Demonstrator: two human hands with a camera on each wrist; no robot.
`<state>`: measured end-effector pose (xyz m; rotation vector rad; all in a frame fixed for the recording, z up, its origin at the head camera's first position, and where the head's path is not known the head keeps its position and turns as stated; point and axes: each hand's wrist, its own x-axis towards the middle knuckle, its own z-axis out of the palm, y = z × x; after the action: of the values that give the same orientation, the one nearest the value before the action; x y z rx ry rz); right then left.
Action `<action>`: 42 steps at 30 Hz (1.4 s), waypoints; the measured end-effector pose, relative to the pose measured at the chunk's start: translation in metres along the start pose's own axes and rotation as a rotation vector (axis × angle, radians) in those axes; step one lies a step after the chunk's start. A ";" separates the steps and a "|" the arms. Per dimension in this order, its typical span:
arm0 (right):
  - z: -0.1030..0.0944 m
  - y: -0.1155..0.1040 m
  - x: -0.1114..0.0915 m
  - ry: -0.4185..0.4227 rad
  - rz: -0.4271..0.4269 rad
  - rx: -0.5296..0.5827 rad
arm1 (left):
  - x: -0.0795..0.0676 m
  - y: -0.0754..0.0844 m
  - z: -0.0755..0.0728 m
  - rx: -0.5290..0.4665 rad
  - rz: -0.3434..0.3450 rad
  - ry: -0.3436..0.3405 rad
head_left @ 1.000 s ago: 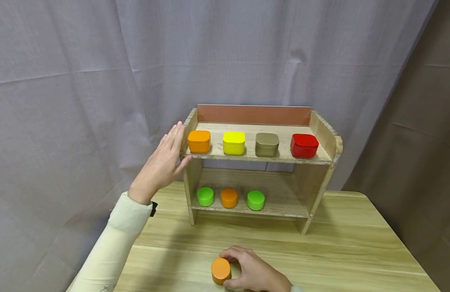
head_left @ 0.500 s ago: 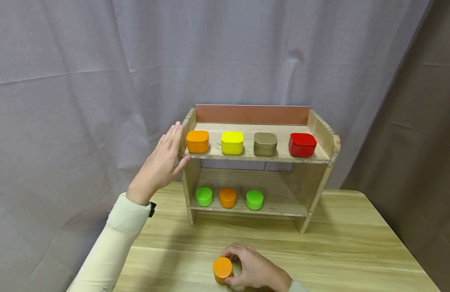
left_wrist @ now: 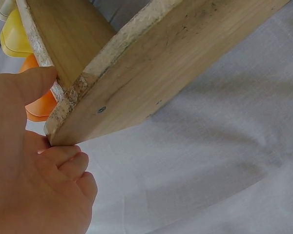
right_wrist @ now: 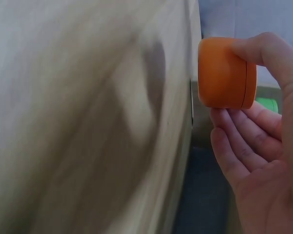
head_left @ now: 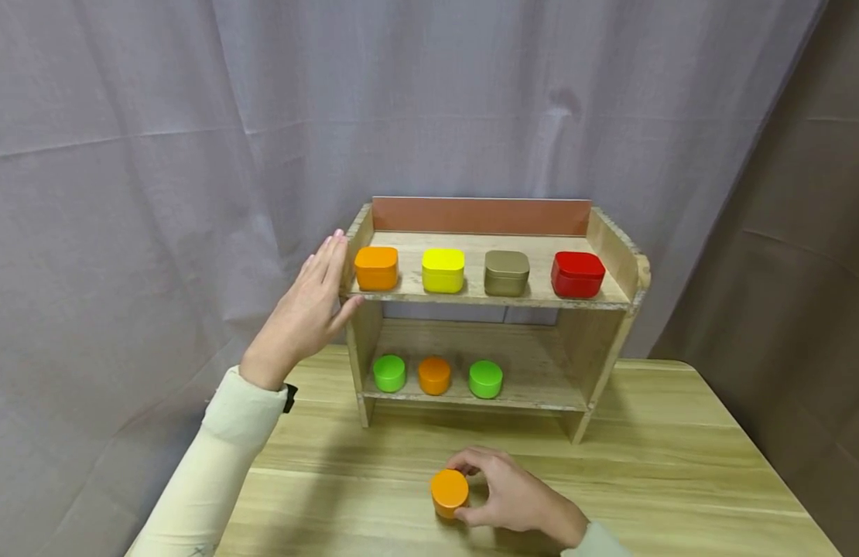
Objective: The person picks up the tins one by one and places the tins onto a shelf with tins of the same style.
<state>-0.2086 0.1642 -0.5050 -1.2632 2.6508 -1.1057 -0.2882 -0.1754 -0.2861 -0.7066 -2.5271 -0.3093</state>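
My right hand [head_left: 516, 495] pinches a small round orange lidded tin [head_left: 449, 493] between thumb and fingers, close over the tabletop in front of the shelf. In the right wrist view the seam of the tin's lid [right_wrist: 250, 73] faces the palm. My left hand [head_left: 297, 317] rests with straight fingers along the left side panel of a two-tier wooden shelf [head_left: 464, 305], its thumb at the upper board's front edge. The left wrist view shows that thumb [left_wrist: 41, 80] by the board and the fingertips against the panel [left_wrist: 132, 92].
On the upper board stand orange [head_left: 377, 269], yellow [head_left: 443, 271], olive [head_left: 507, 274] and red [head_left: 578, 275] square tins. Below are a green round tin [head_left: 390, 374], an orange one [head_left: 434, 376] and another green one [head_left: 486, 379]. A grey curtain [head_left: 471, 93] hangs behind the wooden table [head_left: 652, 472].
My right hand has carried the orange round tin a little rightward and toward the shelf. The left hand stays against the shelf's side.
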 end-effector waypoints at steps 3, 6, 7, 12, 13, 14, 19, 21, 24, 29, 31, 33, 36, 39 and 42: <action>-0.007 0.002 -0.005 0.032 -0.013 -0.036 | 0.000 0.001 -0.001 -0.002 0.001 0.001; -0.016 0.005 -0.010 0.054 -0.012 -0.054 | 0.000 0.001 -0.001 -0.003 0.003 0.004; -0.019 0.006 -0.011 0.062 -0.016 -0.056 | 0.000 0.001 -0.001 -0.004 0.002 0.002; -0.038 0.014 -0.019 0.096 -0.028 -0.061 | -0.001 0.000 -0.001 -0.006 -0.001 -0.001; -0.043 0.015 -0.020 0.102 -0.024 -0.068 | -0.001 0.000 -0.001 -0.006 -0.001 0.000; -0.047 0.016 -0.022 0.109 -0.017 -0.077 | -0.001 0.000 -0.001 -0.007 0.000 0.001; -0.069 0.023 -0.031 0.140 0.032 -0.124 | -0.001 -0.001 -0.001 -0.007 -0.001 0.002; -0.077 0.026 -0.035 0.152 0.061 -0.138 | -0.001 -0.001 0.000 -0.006 0.001 0.005; -0.089 0.030 -0.040 0.182 0.097 -0.171 | 0.000 -0.001 0.000 -0.006 0.004 0.008; -0.109 0.034 -0.045 0.269 0.079 -0.273 | 0.000 -0.001 -0.001 -0.001 0.005 0.009; -0.117 0.035 -0.047 0.290 0.076 -0.306 | 0.000 -0.001 -0.001 -0.002 0.002 0.005; -0.125 0.034 -0.047 0.296 0.087 -0.319 | -0.001 -0.001 -0.001 -0.004 -0.002 0.002; -0.136 0.033 -0.045 0.290 0.115 -0.331 | -0.001 0.000 -0.002 -0.007 -0.006 -0.001; -0.144 0.032 -0.043 0.284 0.144 -0.325 | -0.001 0.000 -0.002 -0.006 -0.007 -0.003; -0.148 0.032 -0.040 0.285 0.158 -0.300 | -0.001 0.000 -0.002 -0.006 -0.006 -0.005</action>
<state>-0.2460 0.2929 -0.4234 -0.9649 3.1627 -0.9578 -0.2869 -0.1759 -0.2850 -0.7032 -2.5347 -0.3176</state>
